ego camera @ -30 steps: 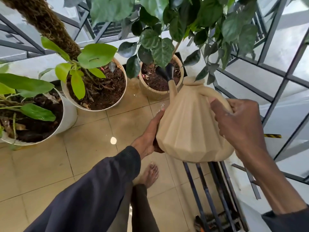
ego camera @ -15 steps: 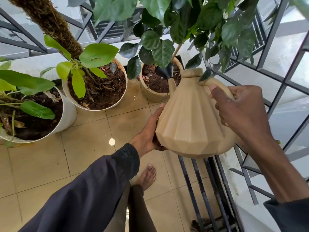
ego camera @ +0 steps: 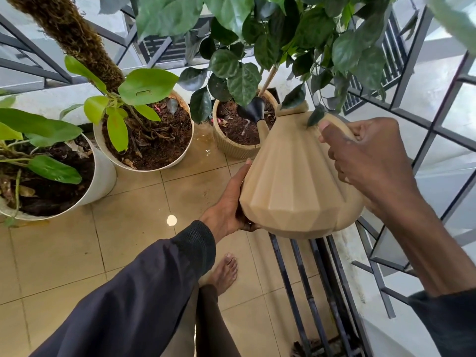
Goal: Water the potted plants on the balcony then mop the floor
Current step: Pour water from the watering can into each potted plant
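Leaves overhead, railing right; tiled floor seems open left.

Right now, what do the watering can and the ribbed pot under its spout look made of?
Watering can: probably matte beige plastic, judging by crisp moulded facets and no glare. Ribbed pot: beige, matte, fine vertical ribs; plastic or ceramic, cannot tell which.
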